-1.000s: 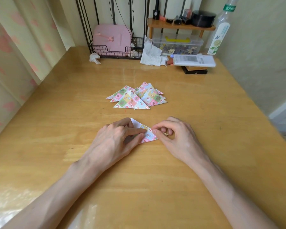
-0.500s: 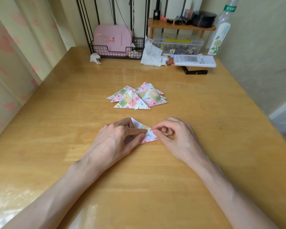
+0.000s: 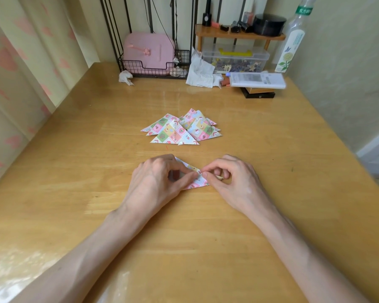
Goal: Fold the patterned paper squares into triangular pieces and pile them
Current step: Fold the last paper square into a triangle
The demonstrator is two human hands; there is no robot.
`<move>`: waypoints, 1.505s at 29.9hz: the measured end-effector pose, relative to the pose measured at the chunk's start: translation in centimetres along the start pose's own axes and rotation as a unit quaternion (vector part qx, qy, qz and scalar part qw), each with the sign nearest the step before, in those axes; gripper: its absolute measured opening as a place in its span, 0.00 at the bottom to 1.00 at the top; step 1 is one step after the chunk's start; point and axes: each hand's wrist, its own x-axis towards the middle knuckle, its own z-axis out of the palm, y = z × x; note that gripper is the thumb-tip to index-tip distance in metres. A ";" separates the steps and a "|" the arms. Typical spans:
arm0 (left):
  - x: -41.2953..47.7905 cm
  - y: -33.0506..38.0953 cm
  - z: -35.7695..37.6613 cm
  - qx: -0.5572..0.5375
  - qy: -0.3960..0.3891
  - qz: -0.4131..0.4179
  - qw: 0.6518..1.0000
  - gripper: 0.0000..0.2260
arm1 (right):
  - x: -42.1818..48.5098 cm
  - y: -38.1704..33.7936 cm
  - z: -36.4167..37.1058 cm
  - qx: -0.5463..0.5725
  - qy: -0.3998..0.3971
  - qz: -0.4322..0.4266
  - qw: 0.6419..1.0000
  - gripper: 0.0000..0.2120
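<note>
Pinching the paper square (image 3: 199, 180) near the counter's (image 3: 74, 171) middle, the left hand (image 3: 155, 182) and right hand (image 3: 235, 182) both grip it, and a slipping fingertip could skew the crease.

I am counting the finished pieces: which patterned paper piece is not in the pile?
The small piece pinched between the left hand and the right hand; it lies apart from the pile, nearer the person.

Wooden table (image 3: 271, 215) bears a pile of folded triangles (image 3: 179, 130) at centre, a part-folded paper (image 3: 198, 182) nearer, and a wire basket (image 3: 153, 72), crumpled tissue (image 3: 125, 77) and clear box (image 3: 234, 60) along the far edge.
</note>
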 end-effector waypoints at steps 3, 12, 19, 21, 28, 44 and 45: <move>-0.1 -0.2 0.3 0.005 0.006 0.005 1.000 0.11 | 0.0 0.0 0.0 0.004 0.000 0.002 1.000 0.04; 0.2 -0.6 0.4 -0.007 -0.011 0.012 1.000 0.14 | 0.0 0.6 -0.3 -0.016 0.020 -0.023 0.999 0.03; 0.2 -0.5 0.4 -0.007 -0.013 0.007 1.000 0.13 | -0.2 2.2 -2.0 -0.052 0.045 0.016 0.998 0.13; 0.2 -0.5 0.4 -0.007 -0.012 0.009 1.000 0.13 | -0.2 2.2 -1.8 -0.066 0.034 0.020 0.997 0.14; 0.2 -0.5 0.4 -0.008 -0.009 0.008 1.000 0.14 | -0.4 2.3 -1.4 -0.102 0.017 0.024 0.994 0.12; 0.2 -0.8 0.4 -0.009 -0.011 0.012 1.000 0.12 | -0.4 2.5 -1.5 -0.093 -0.009 0.043 0.995 0.10; 0.2 -0.8 0.4 -0.008 -0.011 0.013 1.000 0.12 | -0.4 2.7 -1.6 -0.080 -0.004 0.041 0.996 0.11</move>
